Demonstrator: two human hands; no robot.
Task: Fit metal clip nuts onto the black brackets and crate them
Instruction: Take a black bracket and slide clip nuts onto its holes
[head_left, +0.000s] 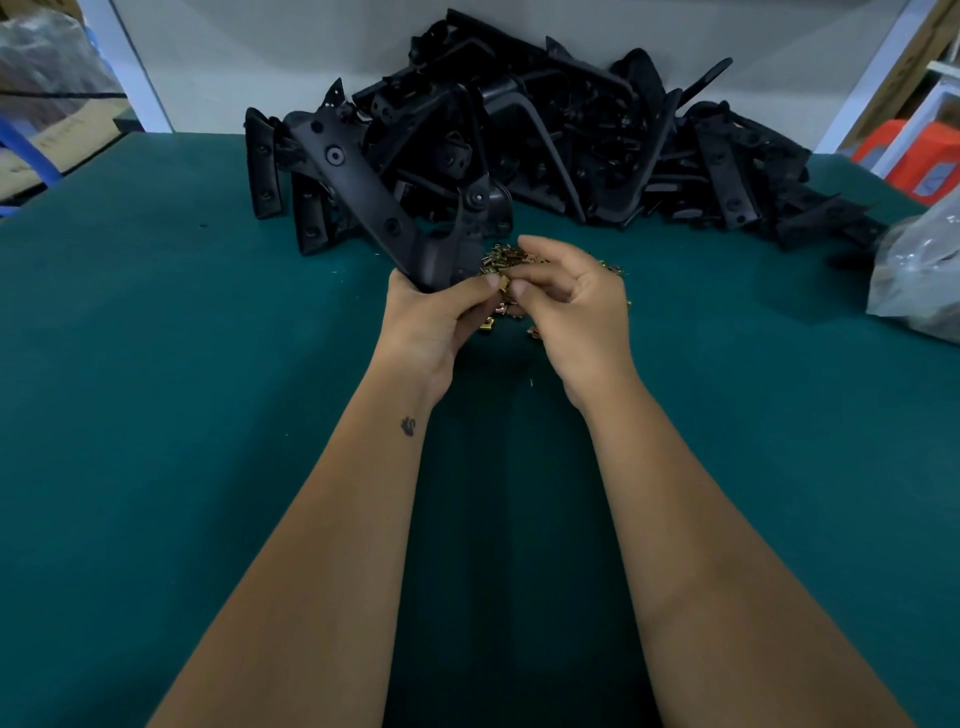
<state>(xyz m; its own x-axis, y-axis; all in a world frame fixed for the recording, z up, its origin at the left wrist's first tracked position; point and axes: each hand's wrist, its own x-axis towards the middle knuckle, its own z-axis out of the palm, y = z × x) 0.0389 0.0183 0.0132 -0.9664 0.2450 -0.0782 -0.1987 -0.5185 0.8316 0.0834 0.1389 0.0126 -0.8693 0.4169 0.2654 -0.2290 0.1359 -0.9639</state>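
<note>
The left hand (431, 317) gripped the near end of 1 black bracket (363, 192), its fingers curled round the part and the bracket slanting up and away to the left above the green table (156, 415). The right hand (566, 312) met it at the fingertips, thumb and forefinger pinching 1 brass-coloured clip nut (503, 282) right against the bracket's held end. Just behind and under both hands lay a loose heap of clip nuts (511, 257) on the table. Farther back, against the wall, a large pile of black brackets (571, 145) sat tangled together. At the right edge a clear plastic bag (919, 280) rested on the table; what it contained could not be made out. An orange stool (914, 156) stood beyond the table's far right corner.
</note>
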